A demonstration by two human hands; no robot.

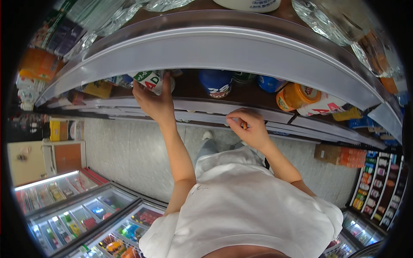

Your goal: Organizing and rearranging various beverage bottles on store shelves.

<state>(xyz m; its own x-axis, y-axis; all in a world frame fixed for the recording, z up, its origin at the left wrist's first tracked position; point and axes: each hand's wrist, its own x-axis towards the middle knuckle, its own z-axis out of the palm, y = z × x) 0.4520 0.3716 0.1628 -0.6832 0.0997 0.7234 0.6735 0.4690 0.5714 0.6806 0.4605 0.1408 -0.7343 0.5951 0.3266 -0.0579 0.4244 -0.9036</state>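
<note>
My left hand has its fingers and thumb around a white bottle with green and red print, on the shelf below the wide grey shelf edge. That edge hides the bottle's upper part. In front of the lower shelf lip, my right hand is curled around a small orange-brown item; most of it is hidden by the fingers. A blue bottle with white figures stands on the brown shelf between the hands. To the right are another blue container and an orange-lidded jar.
The grey shelf edge curves across above both hands. A white bottle lies tilted beside the jar. Chest freezers stand behind on the left. Cartons sit on the tiled floor at right.
</note>
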